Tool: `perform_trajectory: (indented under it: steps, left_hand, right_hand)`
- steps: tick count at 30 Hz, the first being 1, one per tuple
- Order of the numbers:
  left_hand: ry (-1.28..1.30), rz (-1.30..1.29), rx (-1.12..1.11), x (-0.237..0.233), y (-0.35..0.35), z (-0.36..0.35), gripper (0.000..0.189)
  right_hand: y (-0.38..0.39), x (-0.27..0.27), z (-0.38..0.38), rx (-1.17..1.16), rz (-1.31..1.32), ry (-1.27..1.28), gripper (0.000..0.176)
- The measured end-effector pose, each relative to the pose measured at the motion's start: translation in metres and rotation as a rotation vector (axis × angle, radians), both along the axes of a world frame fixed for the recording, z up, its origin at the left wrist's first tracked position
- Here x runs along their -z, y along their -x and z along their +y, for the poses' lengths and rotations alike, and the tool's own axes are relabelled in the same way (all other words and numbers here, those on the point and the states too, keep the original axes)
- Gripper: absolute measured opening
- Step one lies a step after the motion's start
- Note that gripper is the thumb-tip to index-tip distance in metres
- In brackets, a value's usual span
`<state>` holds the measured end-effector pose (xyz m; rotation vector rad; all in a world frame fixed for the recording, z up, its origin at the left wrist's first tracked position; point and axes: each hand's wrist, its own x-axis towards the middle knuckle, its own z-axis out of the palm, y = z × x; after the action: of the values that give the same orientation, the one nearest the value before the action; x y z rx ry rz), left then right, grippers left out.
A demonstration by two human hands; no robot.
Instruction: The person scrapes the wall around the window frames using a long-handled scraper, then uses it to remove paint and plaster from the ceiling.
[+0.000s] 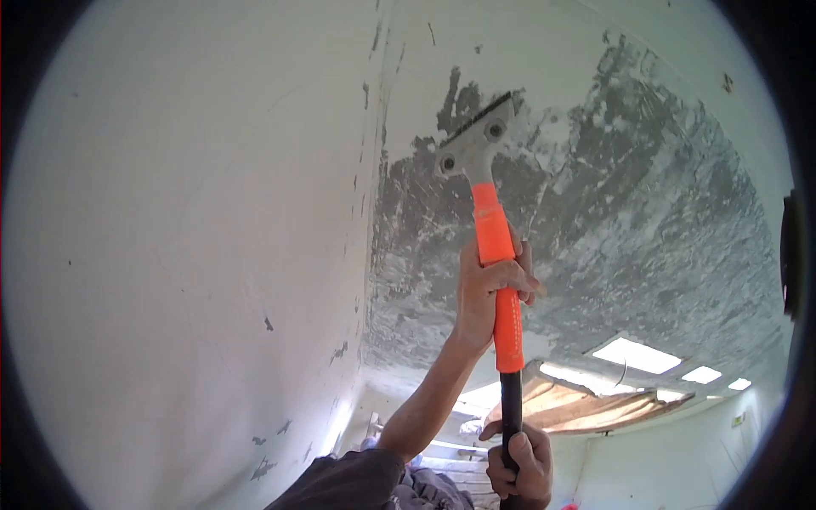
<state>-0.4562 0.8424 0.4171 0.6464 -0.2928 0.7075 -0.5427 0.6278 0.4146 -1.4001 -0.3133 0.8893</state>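
Note:
A long scraper with an orange handle (508, 327) and a black pole (511, 399) reaches up to the patchy grey and white ceiling (646, 195). Its metal head (473, 144) has two dark round knobs, and its black-edged blade is tilted, at or close to a grey patch. Around the orange handle, just under the head, my left hand (497, 276) is closed, with the arm raised from the lower left. Lower down, my right hand (524, 466) grips the black pole near the bottom edge of the view.
A white wall (195, 221) with small chipped spots fills the left side. Bright rectangular openings (637, 355) and a brown, crumpled sheet (569, 406) lie beyond the hands at lower right. A dark object (790, 255) stands at the right edge.

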Motion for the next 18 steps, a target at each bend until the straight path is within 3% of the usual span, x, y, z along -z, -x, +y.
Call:
perform_trajectory:
  steps: [2,4,8,10,11,13,14,16,18]
  left_hand:
    - [0.067,-0.012,0.051,-0.002,0.008,-0.014,0.030]
    - [0.049,0.260,-0.258,-0.009,0.011,-0.031,0.039]
    - [0.117,0.180,-0.325,-0.019,0.014,-0.016,0.047]
    - [0.039,0.159,-0.592,-0.024,0.012,-0.003,0.058]
    - [0.036,0.147,-0.605,-0.024,0.013,0.000,0.058]
    - [-0.332,0.282,-1.307,-0.015,0.019,-0.007,0.036]
    - [-0.331,0.275,-1.304,-0.013,0.024,-0.008,0.036]
    - [-0.961,-0.294,-1.059,-0.013,0.037,-0.009,0.021]
    - [-1.081,-0.285,-0.985,-0.005,0.029,0.000,0.018]
  right_hand:
    - [0.003,0.000,-0.002,0.039,-0.003,0.020,0.046]
    - [0.000,0.005,-0.006,0.027,-0.031,-0.025,0.046]
    - [-0.006,-0.004,0.015,-0.074,-0.012,-0.040,0.055]
    - [-0.012,0.003,0.020,-0.107,-0.026,-0.073,0.056]
    - [-0.013,0.003,0.019,-0.116,-0.023,-0.088,0.055]
    - [-0.007,-0.004,0.011,-0.052,0.007,-0.061,0.045]
    - [-0.007,0.000,0.007,-0.048,0.001,-0.063,0.045]
    - [-0.004,0.005,0.002,0.013,0.077,-0.052,0.043]
    - [-0.005,0.005,0.005,0.027,0.095,-0.030,0.042]
